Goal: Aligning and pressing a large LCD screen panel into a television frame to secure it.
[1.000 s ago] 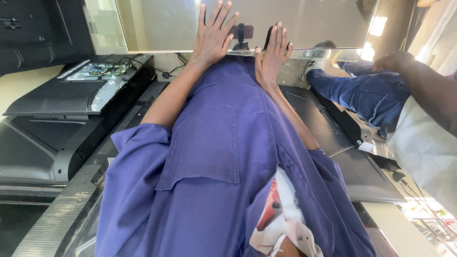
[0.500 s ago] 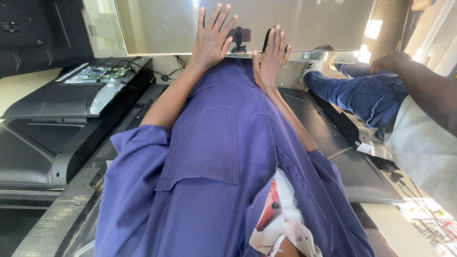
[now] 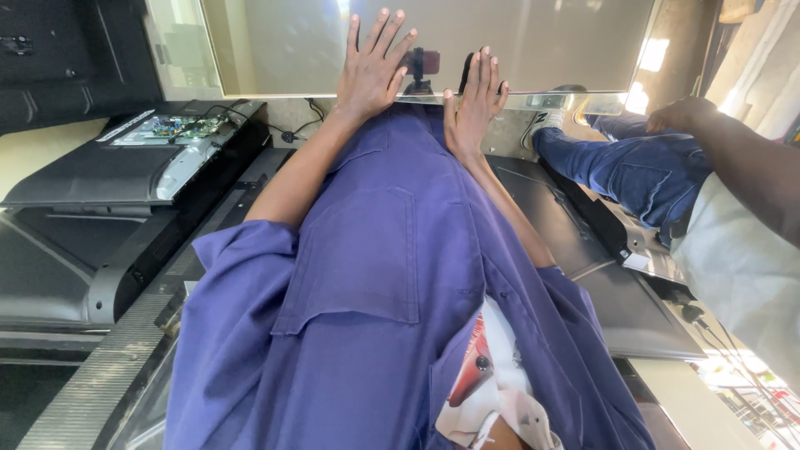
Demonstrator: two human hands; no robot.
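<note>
Hands, both mine: left hand point(image 3: 372, 62) and right hand point(image 3: 475, 100) lay spread flat against the pale panel point(image 3: 283, 46), gripping nothing.

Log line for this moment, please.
left hand: flat, fingers spread on pale panel | right hand: flat at panel's lower edge | nearby: opened screen chassis; another person

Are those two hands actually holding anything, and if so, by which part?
Nothing is gripped. The left hand and right hand lie flat, fingers spread, on the pale glossy panel.

Both hands point(image 3: 375, 62) point(image 3: 475, 100) flat, fingers spread, arms outstretched side by side.
</note>
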